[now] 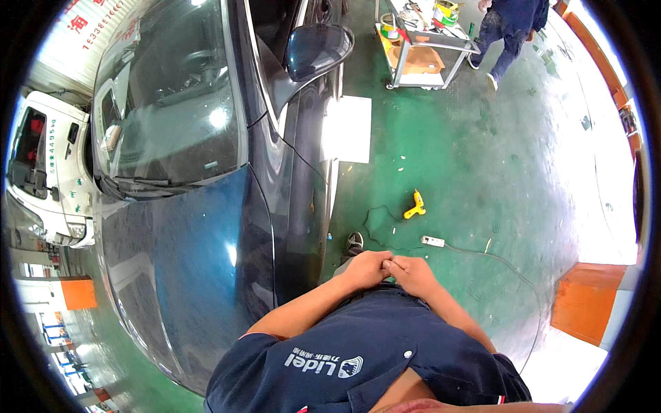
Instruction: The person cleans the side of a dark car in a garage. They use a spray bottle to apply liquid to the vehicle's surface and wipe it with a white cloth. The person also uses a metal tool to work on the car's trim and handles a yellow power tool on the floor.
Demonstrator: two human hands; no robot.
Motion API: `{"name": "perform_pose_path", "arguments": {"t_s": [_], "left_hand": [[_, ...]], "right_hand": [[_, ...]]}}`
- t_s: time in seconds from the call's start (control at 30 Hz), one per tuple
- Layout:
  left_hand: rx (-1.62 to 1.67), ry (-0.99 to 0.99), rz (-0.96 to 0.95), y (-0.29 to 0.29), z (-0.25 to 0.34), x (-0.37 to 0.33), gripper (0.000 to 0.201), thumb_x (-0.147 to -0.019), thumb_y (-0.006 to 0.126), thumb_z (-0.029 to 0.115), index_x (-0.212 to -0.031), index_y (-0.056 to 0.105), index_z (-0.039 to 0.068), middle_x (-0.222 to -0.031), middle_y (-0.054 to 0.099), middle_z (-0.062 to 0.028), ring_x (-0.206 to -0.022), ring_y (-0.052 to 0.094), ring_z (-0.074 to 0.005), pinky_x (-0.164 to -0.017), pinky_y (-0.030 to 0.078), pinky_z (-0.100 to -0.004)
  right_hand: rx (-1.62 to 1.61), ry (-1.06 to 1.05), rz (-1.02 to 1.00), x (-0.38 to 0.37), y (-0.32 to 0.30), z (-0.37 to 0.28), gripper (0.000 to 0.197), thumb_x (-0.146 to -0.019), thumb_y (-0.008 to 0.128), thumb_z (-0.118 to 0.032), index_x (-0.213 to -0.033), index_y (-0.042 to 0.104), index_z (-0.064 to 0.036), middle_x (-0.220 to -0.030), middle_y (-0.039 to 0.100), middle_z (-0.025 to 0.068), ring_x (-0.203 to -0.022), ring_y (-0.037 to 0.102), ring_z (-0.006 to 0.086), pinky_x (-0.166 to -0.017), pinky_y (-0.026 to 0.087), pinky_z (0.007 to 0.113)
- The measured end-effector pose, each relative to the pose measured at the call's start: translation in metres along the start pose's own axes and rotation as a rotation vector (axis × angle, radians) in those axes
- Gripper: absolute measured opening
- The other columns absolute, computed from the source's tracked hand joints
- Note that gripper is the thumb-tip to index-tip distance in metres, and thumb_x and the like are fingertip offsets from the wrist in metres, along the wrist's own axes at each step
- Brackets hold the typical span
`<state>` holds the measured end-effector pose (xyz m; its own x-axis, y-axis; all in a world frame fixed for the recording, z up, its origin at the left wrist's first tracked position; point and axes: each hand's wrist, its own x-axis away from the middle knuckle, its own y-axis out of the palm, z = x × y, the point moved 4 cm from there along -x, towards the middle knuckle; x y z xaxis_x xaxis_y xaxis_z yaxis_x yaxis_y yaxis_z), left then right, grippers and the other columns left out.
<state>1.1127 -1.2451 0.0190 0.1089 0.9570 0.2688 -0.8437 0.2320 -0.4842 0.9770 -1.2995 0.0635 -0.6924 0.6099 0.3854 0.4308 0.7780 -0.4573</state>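
Observation:
My left hand (369, 268) and my right hand (415, 277) meet in front of my waist, their curled fingers pressed together. Both are closed; whatever may lie between the fingers is hidden. To my left stands a dark blue car, its hood (196, 241) close beside my left arm. A yellow glue gun (415, 205) is on the green floor beyond my hands. Its dark cord runs toward a white power strip (432, 241), which lies a little past my right hand.
A cable (509, 261) curves across the floor on the right, near an orange cabinet (585, 303). Farther off, a tool cart (420, 69) stands beside a person in dark clothes (506, 31). The car's side mirror (317, 51) juts out near a white sheet (354, 131). A white truck (58, 158) is at far left.

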Motion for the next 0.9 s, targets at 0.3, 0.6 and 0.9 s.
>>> {"name": "perform_pose_path", "arguments": {"t_s": [0.3, 0.6, 0.9], "left_hand": [[0.052, 0.027, -0.122, -0.052, -0.037, -0.024, 0.018, -0.089, 0.062, 0.024, -0.098, 0.063, 0.009, -0.085, 0.066, -0.0195, -0.082, 0.064, -0.0419, -0.069, 0.049, -0.0494], [-0.143, 0.045, -0.128, -0.133, -0.066, -0.092, 0.028, -0.088, 0.068, 0.038, -0.098, 0.068, 0.012, -0.080, 0.070, -0.0136, -0.077, 0.068, -0.0351, -0.066, 0.052, -0.0473], [-0.470, 0.055, 0.105, -0.277, -0.129, -0.221, 0.035, -0.089, 0.066, 0.043, -0.095, 0.071, 0.009, -0.077, 0.070, -0.0129, -0.076, 0.069, -0.0350, -0.067, 0.053, -0.0449]], "right_hand": [[-0.130, 0.223, -0.014, -0.050, 0.012, -0.030, 0.037, -0.100, 0.056, -0.036, -0.085, 0.064, -0.0036, -0.068, 0.062, 0.0080, -0.062, 0.059, 0.0182, -0.062, 0.048, 0.035], [-0.165, 0.255, 0.199, -0.098, -0.014, -0.036, 0.030, -0.098, 0.061, -0.032, -0.088, 0.063, -0.0038, -0.071, 0.066, 0.0067, -0.064, 0.061, 0.0148, -0.062, 0.050, 0.034], [-0.023, 0.145, 0.441, -0.259, -0.135, -0.035, 0.038, -0.093, 0.063, -0.031, -0.120, 0.064, -0.0047, -0.094, 0.070, 0.0153, -0.080, 0.067, 0.0215, -0.076, 0.053, 0.037]]}}
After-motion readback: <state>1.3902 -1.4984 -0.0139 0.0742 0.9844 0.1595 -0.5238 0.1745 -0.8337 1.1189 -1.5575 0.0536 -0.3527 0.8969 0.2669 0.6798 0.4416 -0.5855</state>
